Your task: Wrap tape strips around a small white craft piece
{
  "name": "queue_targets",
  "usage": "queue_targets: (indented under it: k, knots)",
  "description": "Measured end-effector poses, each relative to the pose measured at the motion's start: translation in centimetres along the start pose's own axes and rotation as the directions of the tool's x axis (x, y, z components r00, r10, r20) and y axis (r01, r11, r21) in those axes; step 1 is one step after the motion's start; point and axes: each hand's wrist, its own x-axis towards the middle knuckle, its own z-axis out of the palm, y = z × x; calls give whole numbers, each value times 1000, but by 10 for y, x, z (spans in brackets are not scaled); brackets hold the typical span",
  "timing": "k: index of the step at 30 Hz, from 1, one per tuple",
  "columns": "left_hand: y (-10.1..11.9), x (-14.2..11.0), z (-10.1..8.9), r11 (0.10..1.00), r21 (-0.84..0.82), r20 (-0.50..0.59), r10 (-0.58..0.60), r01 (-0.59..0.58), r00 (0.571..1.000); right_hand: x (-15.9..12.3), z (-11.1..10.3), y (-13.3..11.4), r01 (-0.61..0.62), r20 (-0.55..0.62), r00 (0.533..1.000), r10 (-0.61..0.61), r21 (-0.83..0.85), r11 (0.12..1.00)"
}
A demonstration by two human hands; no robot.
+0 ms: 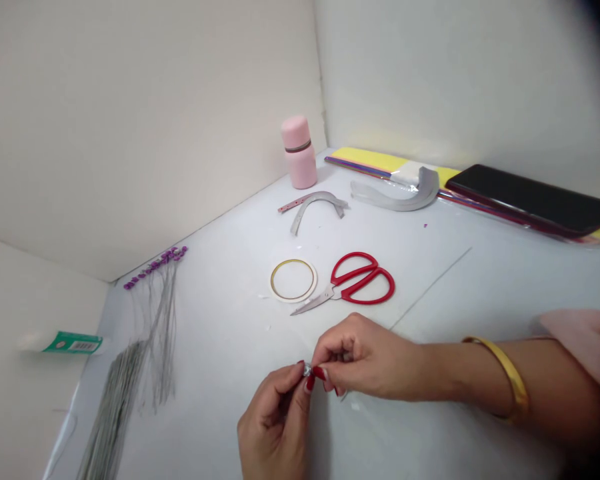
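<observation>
My left hand (275, 427) and my right hand (360, 357) meet low in the view, their fingertips pinching a small silvery piece (307, 369) between them. Most of that piece is hidden by my fingers, and I cannot tell exactly what it is. A long thin wire (430, 288) lies on the white table (230, 320), ending near my right hand. Nearest my hands are red-handled scissors (363, 280), lying shut, and a narrow roll of gold tape (293, 280).
Purple-tipped wires (160, 293) and a bundle of grey wires (115, 407) lie at left, near a glue tube (73, 343). At the back stand a pink bottle (300, 152), silver strips (313, 203), a black phone (530, 199) and yellow sheets (370, 159). White walls rise behind.
</observation>
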Motion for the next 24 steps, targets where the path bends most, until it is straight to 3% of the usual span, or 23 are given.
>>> queue_targets:
  k: [3,5,10,15,21,24]
  knots:
    - [3,1,2,992,-59,-21,-114,113,993,0,0,-1,-9,-5,1000,9,11,1000]
    - [2,1,2,994,-39,-29,-100,99,995,1,1,-2,-28,-6,1000,28,24,999]
    - [-5,-2,-2,968,171,-24,188,-181,982,2,2,-3,-80,-26,996,82,90,993]
    - [-6,-2,-4,802,396,51,466,-446,883,3,2,-2,-128,-46,990,132,86,988]
    - [-4,-2,-4,651,502,163,576,-570,801,4,2,-1,-92,-44,995,95,68,993]
    - [-4,-2,-3,656,496,158,576,-569,802,3,2,-2,-75,-39,996,78,62,995]
